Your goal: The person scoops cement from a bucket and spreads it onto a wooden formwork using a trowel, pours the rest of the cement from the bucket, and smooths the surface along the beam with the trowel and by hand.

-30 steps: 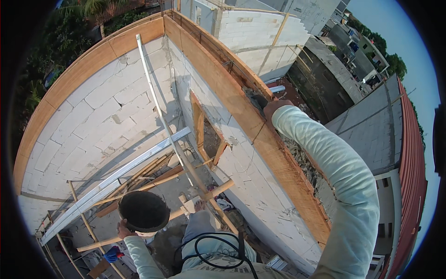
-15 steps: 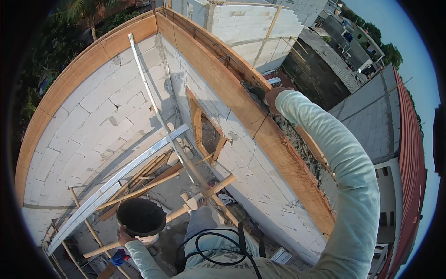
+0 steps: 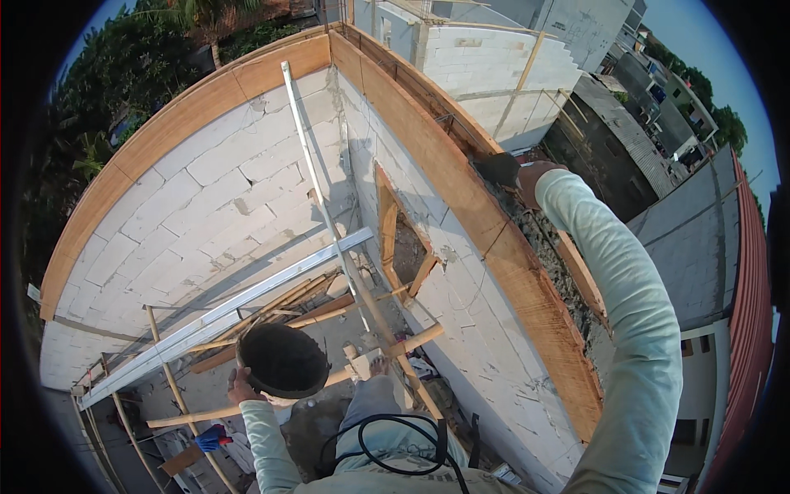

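Observation:
At the lower left, my left hand (image 3: 243, 385) grips the rim of a round dark bucket (image 3: 284, 360) with dark material inside. My right hand (image 3: 535, 183) is closed at the top of the right wall, against a dark lump (image 3: 498, 167) that looks like a tool or wet mix; I cannot make out which. It is in the channel between timber boards (image 3: 461, 206), where rough grey concrete (image 3: 594, 346) shows further along. Below me, my foot (image 3: 378, 366) stands on scaffold poles (image 3: 420, 337).
A white block wall (image 3: 206, 206) curves across the left under a board edge. A pale batten (image 3: 300, 132) and silver channels (image 3: 189, 337) cross the room below, beside a framed opening (image 3: 403, 239). Neighbouring walls, roofs and red corrugated sheet (image 3: 745, 272) lie beyond.
The view has shifted, moving the scene rightward. My right hand remains at the wall top, with the dark lump a little further along the channel. My left hand still holds the bucket.

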A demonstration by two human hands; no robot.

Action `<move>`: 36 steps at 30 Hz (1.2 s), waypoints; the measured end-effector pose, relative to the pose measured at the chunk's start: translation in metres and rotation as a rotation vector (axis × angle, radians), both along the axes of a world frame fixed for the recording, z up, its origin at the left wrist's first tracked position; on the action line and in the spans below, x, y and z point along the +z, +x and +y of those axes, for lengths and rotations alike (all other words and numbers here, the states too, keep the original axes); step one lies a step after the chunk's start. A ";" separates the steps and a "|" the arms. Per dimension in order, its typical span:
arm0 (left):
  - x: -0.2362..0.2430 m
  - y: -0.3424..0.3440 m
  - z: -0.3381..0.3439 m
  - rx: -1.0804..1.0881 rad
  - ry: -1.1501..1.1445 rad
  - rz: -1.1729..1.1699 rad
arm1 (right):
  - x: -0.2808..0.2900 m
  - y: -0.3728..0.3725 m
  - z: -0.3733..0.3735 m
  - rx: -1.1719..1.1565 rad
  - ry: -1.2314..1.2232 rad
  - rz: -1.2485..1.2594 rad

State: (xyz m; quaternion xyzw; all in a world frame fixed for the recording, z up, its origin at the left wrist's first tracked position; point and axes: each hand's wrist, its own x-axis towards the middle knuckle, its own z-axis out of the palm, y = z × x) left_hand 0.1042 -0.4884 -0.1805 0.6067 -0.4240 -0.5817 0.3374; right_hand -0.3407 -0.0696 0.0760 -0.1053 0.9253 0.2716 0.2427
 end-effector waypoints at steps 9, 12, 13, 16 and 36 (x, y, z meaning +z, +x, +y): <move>0.018 -0.067 0.031 -0.203 -0.056 0.335 | 0.000 0.008 0.061 0.100 -0.275 0.278; 0.026 -0.072 0.042 -0.225 -0.065 0.429 | -0.015 -0.003 0.148 0.647 -0.584 0.616; 0.033 -0.075 0.051 -0.221 -0.064 0.415 | -0.009 0.014 0.151 0.610 -0.597 0.599; 0.051 -0.074 0.062 -0.286 -0.063 0.445 | -0.017 0.115 0.072 0.637 -0.936 0.374; 0.111 -0.136 0.172 -0.887 -0.727 0.349 | -0.180 0.272 -0.056 0.337 -0.774 -0.237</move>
